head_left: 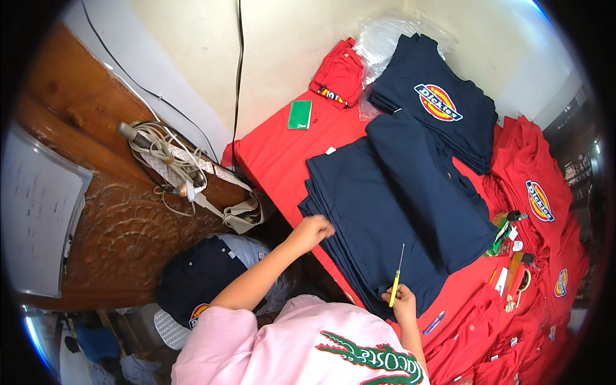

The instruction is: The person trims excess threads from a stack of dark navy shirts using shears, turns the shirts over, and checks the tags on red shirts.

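Left hand (310, 233) stretched farther out, loosely curled — right hand (403, 302) nearer, closed in a grip.
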`<control>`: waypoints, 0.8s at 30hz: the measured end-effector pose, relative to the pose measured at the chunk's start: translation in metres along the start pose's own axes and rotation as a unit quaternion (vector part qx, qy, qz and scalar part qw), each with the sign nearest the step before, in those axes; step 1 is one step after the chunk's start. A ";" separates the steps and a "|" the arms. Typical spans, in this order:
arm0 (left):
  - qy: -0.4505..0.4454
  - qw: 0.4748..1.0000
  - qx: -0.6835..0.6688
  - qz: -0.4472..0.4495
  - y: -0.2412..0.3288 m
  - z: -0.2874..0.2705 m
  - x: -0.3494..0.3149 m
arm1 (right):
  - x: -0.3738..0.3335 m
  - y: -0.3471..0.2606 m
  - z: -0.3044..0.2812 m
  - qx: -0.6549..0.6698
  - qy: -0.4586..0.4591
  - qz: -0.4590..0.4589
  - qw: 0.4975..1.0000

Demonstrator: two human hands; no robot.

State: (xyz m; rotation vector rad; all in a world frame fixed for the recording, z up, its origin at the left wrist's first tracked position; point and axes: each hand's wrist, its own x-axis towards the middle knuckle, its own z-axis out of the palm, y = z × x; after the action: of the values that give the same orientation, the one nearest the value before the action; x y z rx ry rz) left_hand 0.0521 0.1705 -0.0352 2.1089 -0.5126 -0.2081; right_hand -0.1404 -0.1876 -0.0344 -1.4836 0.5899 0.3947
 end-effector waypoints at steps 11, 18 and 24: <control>-0.109 0.965 -0.068 -0.227 -0.058 -0.034 -0.120 | -0.001 -0.007 0.008 -0.053 0.019 0.017 0.998; 0.298 0.944 0.082 -0.118 -0.068 -0.078 0.089 | 0.007 -0.013 0.009 -0.155 0.030 0.033 0.987; 0.173 0.930 -0.150 -0.286 -0.106 -0.086 0.152 | -0.016 -0.042 0.031 -0.033 0.141 -0.025 0.989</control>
State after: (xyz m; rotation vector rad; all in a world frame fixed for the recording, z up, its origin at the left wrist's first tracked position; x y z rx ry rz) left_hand 0.2473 0.2214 -0.0676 1.8847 0.3384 -0.2207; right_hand -0.1244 -0.1576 0.0082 -1.6275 0.7680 0.1653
